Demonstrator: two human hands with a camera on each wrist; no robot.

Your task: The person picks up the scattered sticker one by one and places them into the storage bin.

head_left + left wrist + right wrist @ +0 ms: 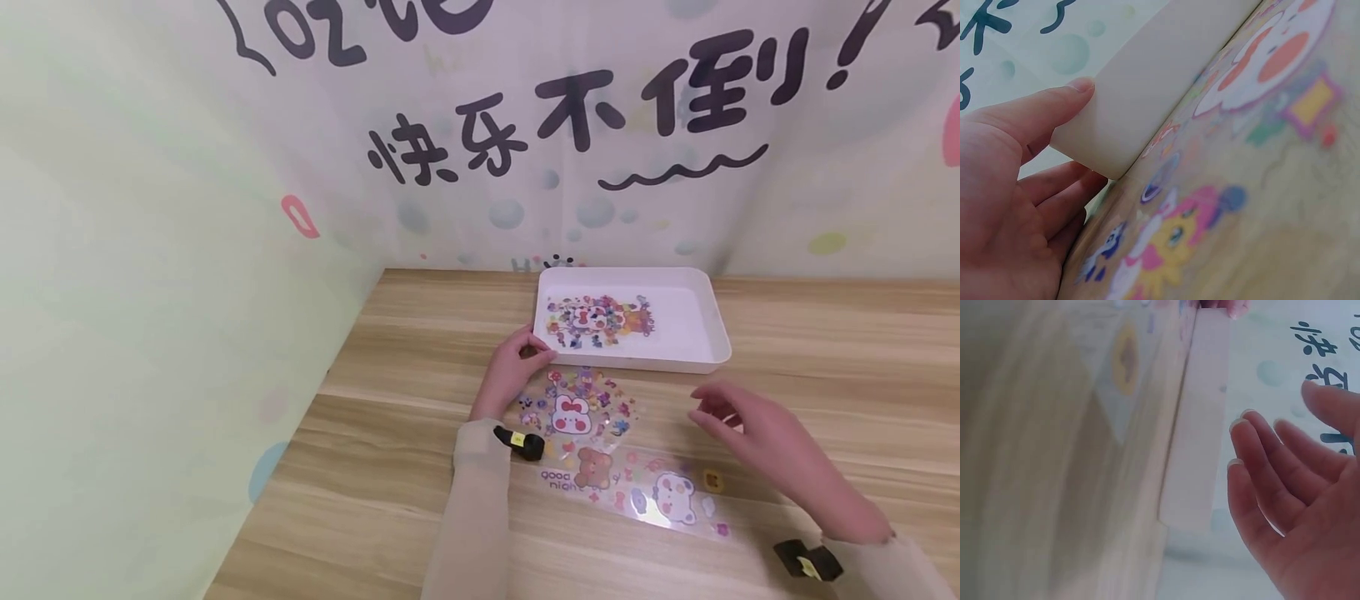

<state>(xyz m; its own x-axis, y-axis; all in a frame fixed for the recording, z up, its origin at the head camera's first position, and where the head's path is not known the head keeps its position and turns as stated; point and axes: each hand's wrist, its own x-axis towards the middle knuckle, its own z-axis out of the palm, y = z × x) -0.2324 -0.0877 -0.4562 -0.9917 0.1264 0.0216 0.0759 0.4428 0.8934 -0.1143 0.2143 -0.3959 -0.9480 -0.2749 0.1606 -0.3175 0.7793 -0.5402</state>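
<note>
A white tray (682, 321) stands at the back of the table, with clear sheets of colourful stickers (592, 318) lying in its left part. At the tray's near left corner my left hand (516, 367) grips it, thumb on the rim and fingers low against the outside, as the left wrist view shows. My right hand (757, 429) is held over the table at the right, in front of the tray, with fingers loosely bent and nothing in them. Between the hands lies a clear sticker sheet (573, 414) with a white bunny. Nearer me is another sticker sheet (633, 483) with bears.
The wooden table (360, 500) meets a pale wall hanging (480, 225) with dark lettering behind the tray. A pale green wall (150, 333) borders the left side. Each wrist wears a black strap, the left strap (522, 442) lying close to the sheets.
</note>
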